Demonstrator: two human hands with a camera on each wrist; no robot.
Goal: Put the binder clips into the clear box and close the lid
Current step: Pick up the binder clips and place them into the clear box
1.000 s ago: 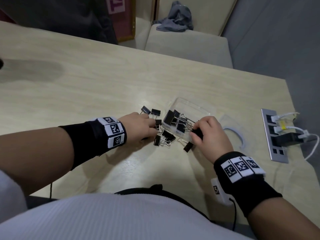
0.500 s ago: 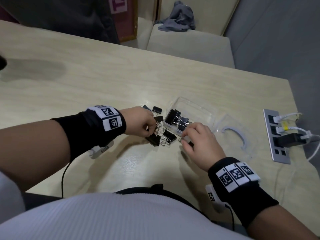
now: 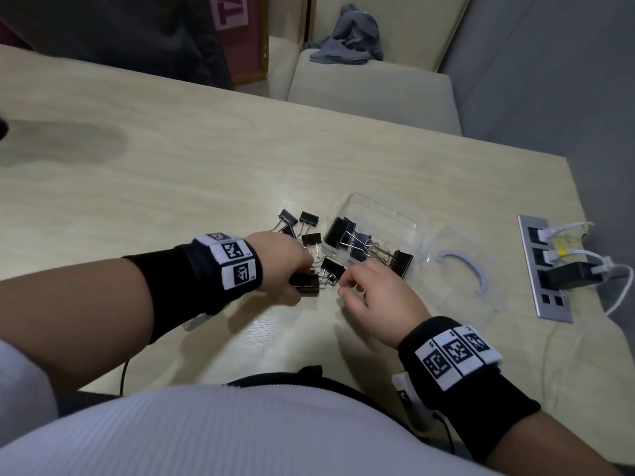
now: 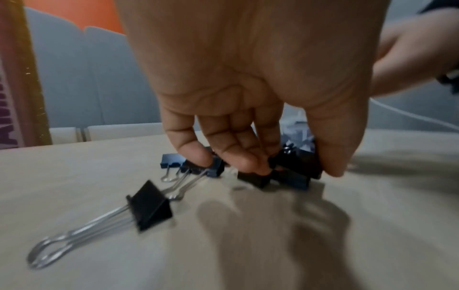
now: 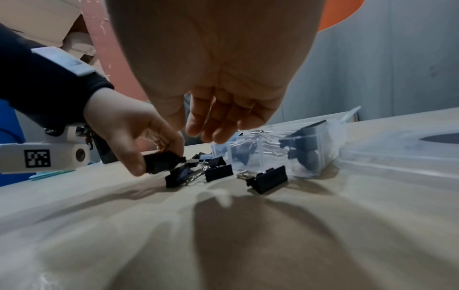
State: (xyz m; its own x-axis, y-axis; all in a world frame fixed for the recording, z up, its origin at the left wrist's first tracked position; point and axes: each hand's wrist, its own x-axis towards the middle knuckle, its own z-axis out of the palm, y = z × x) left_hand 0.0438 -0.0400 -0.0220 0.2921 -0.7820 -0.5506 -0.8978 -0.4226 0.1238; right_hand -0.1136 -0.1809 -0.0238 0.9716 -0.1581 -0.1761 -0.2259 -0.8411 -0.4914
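Head view: left hand (image 3: 281, 266) pinches a black binder clip (image 3: 304, 281); clear box (image 3: 409, 223) lies beyond-right, nearer the slack, empty right hand (image 3: 381, 300).

Right hand (image 5: 211, 82) hangs top centre, fingers loose and empty; left hand (image 5: 129, 137) at mid-left pinches a binder clip (image 5: 160, 161); clear box (image 5: 273, 153) centre-right holds several clips.

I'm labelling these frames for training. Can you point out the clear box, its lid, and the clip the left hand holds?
clear box (image 3: 410, 219): head view, far transparent wall.
lid (image 3: 488, 297): head view, bare clear plastic.
clip in left hand (image 5: 160, 162): right wrist view, black body.
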